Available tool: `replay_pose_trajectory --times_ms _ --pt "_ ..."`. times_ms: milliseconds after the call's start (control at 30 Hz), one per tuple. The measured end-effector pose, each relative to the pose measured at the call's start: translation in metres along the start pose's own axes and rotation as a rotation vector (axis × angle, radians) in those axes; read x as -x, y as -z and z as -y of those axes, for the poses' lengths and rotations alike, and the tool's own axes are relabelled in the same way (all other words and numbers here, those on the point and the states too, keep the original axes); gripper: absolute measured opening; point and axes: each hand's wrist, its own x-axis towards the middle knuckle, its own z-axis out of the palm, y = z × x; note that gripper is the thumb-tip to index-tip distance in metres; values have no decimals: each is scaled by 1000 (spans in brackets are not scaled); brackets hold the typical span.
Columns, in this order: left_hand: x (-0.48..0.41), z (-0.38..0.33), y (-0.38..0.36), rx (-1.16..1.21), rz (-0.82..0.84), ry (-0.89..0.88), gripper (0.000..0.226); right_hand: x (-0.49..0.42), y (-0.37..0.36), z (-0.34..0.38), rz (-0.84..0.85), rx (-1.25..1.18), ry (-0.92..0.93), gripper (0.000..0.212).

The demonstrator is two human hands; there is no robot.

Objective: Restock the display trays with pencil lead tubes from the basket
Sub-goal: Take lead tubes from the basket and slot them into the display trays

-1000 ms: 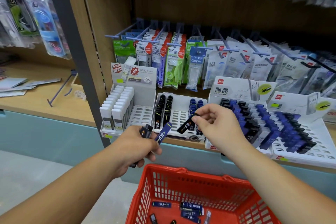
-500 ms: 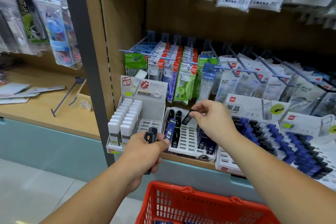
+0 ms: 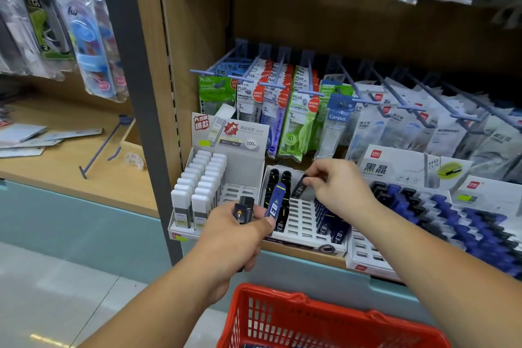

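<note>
left hand (image 3: 231,243): curled round a small bunch of tubes, held low in front of the trays.
blue tube (image 3: 275,200): sticks up tilted from between my thumb and forefinger. Its lower end is hidden in my grip.
black tubes (image 3: 244,207): only the caps show above my left fist, and I cannot tell how many there are.
right hand (image 3: 339,186): fingertips pinch one tube by its top end, over the middle tray.
pinched tube (image 3: 300,185): black and tilted, with its free end down toward the back slots. I cannot tell whether it touches the tray.
middle tray (image 3: 303,217): white and slotted, on the shelf (image 3: 296,252). Black tubes stand in its left rows, and the dark blue ones on the right are partly behind my right wrist.
basket (image 3: 296,299): red, below the shelf, cut off by the bottom edge. Its contents barely show.
left tray (image 3: 240,172): holds white-capped tubes.
right trays (image 3: 364,254): hold blue and black tubes and run off the right edge.
</note>
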Motion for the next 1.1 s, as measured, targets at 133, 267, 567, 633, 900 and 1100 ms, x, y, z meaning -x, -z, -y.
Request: replay_pose_trajectory --times_ms 133,267,567,633,900,1100 --pt "1 -1 -7 19 18 -18 14 5 0 12 53 271 102 20" --pt "3 -4 -10 36 31 -12 13 8 7 19 227 483 88 44" --pt "9 -6 -22 -7 112 -36 14 45 35 32 264 -557 -236 9" --pt "10 -7 -25 -28 120 -32 13 56 36 31 246 -654 -272 11" --pt "19 -6 -25 -65 197 90 17 83 42 3 -94 -527 -239 17" --pt "23 -5 -22 -37 275 74 15 89 28 -21 -61 -457 -218 21"
